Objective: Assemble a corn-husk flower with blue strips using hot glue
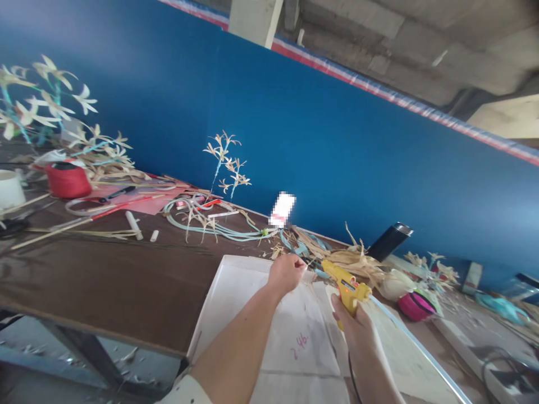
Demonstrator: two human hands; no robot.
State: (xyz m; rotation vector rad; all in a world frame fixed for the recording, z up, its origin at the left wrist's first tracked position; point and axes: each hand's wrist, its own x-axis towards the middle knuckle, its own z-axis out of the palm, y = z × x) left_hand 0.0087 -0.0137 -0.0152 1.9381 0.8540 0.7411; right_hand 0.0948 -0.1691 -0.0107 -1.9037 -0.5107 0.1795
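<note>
My right hand (356, 322) is wrapped round the handle of a yellow glue gun (345, 285), whose nozzle points left toward my other hand. My left hand (287, 272) is closed in a pinch on a thin strip at the far edge of a white board (236, 303); what it pinches is too small to name. Just beyond both hands lies a heap of dried straw-coloured leaves (353, 258) mixed with pale blue strips.
A blue wall panel (295, 129) backs the brown table (109, 280). Straw flowers on blue stems (225, 160) stand behind. A red spool (67, 179), white sticks and coiled blue cord (210, 227) lie left. A black flask (389, 240) and a pink bowl (415, 306) sit right.
</note>
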